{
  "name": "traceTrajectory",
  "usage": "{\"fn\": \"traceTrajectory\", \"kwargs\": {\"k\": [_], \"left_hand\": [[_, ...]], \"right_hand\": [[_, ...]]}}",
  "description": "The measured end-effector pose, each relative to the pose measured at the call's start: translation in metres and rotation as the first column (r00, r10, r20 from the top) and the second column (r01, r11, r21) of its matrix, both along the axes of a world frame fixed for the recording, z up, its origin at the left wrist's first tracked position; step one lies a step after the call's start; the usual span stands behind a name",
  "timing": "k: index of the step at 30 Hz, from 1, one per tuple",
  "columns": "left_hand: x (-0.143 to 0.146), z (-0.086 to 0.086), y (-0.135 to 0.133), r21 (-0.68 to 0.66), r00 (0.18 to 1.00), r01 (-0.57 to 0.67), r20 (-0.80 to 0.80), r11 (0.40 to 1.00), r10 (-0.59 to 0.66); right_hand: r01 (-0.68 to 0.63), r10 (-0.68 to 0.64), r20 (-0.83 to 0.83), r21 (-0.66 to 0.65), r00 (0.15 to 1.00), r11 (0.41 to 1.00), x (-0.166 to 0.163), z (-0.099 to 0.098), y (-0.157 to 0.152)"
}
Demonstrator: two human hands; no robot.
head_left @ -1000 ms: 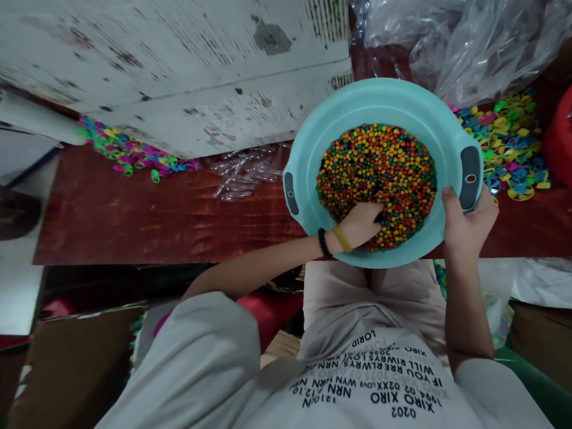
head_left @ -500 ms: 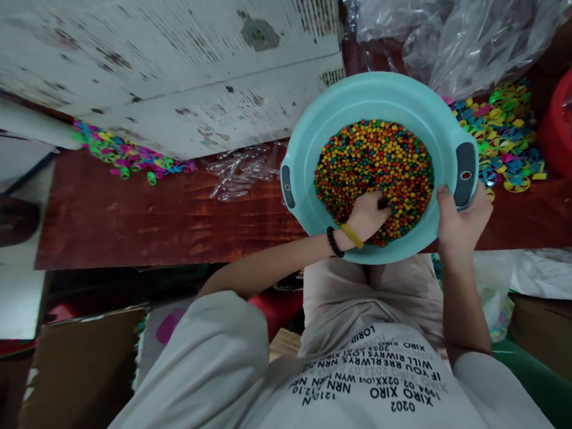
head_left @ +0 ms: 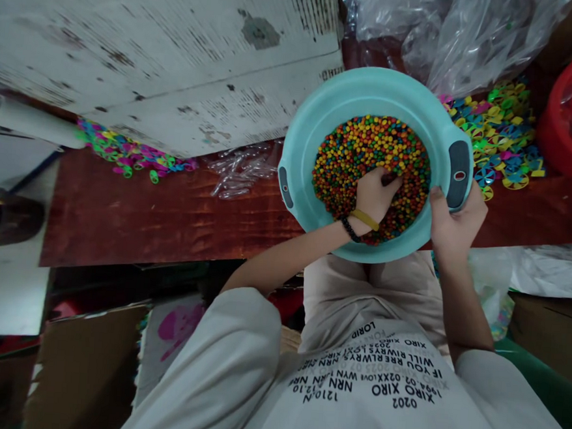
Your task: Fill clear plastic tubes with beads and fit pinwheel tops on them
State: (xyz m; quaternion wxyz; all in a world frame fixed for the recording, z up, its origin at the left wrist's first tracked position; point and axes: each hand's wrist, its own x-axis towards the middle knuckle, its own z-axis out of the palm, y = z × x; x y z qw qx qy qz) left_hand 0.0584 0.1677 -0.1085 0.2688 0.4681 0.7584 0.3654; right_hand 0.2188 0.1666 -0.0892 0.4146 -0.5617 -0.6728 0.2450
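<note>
A round turquoise basin (head_left: 301, 137) with grey grips on its sides rests at the front edge of the table, tilted towards me. Small balls (head_left: 369, 139) in red, orange, yellow, green and blue cover its bottom. My left hand (head_left: 376, 193), with a yellow band and a dark bead bracelet at the wrist, is dipped among the balls; its fingers are curled and the tips are partly buried. At the basin's right side my right hand (head_left: 456, 223) holds the rim by the grip, thumb on the near side, the other fingers mostly hidden beneath.
Colourful plastic pieces (head_left: 504, 141) lie to the right, beside a red tub (head_left: 556, 129). Clear plastic bags (head_left: 455, 37) are behind the basin. A large scuffed white box (head_left: 179, 57) stands at the left, with clear tubes (head_left: 243, 169) and more coloured pieces (head_left: 128, 154) along it.
My left hand has moved slightly up and right through the balls, towards the basin's middle. The basin and my right hand have shifted a little left.
</note>
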Motion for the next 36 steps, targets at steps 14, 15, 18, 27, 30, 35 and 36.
{"fn": "traceTrajectory", "kwargs": {"k": [14, 15, 18, 27, 30, 35, 36], "left_hand": [[-0.024, -0.004, 0.045, 0.021, 0.666, -0.239, 0.731, 0.971, 0.148], [-0.029, 0.002, 0.041, 0.021, 0.670, -0.220, 0.730, 0.975, 0.136], [-0.044, 0.022, 0.021, 0.029, 0.701, -0.187, 0.704, 0.982, 0.113], [-0.097, 0.046, -0.037, 0.155, 0.920, 0.111, 0.359, 0.982, -0.161], [-0.121, 0.038, -0.041, 0.169, 0.964, 0.249, 0.055, 0.954, -0.261], [-0.142, 0.035, -0.031, -0.038, 0.745, 0.396, -0.571, 0.917, -0.345], [-0.142, 0.039, -0.027, -0.083, 0.672, 0.416, -0.643, 0.906, -0.367]], "right_hand": [[0.060, -0.066, -0.144, -0.044, 0.987, 0.997, 0.002, -0.006, 0.000], [0.062, -0.068, -0.160, -0.044, 0.985, 0.997, 0.003, -0.008, 0.000], [0.062, -0.069, -0.212, -0.039, 0.975, 0.997, 0.004, -0.015, 0.003], [0.089, -0.106, -0.328, -0.068, 0.939, 0.994, 0.007, -0.030, 0.014], [0.098, -0.124, -0.341, -0.091, 0.932, 0.991, 0.009, -0.028, 0.013], [0.094, -0.131, -0.347, -0.120, 0.929, 0.988, 0.005, -0.030, 0.014], [0.102, -0.141, -0.338, -0.130, 0.930, 0.986, 0.003, -0.028, 0.014]]}}
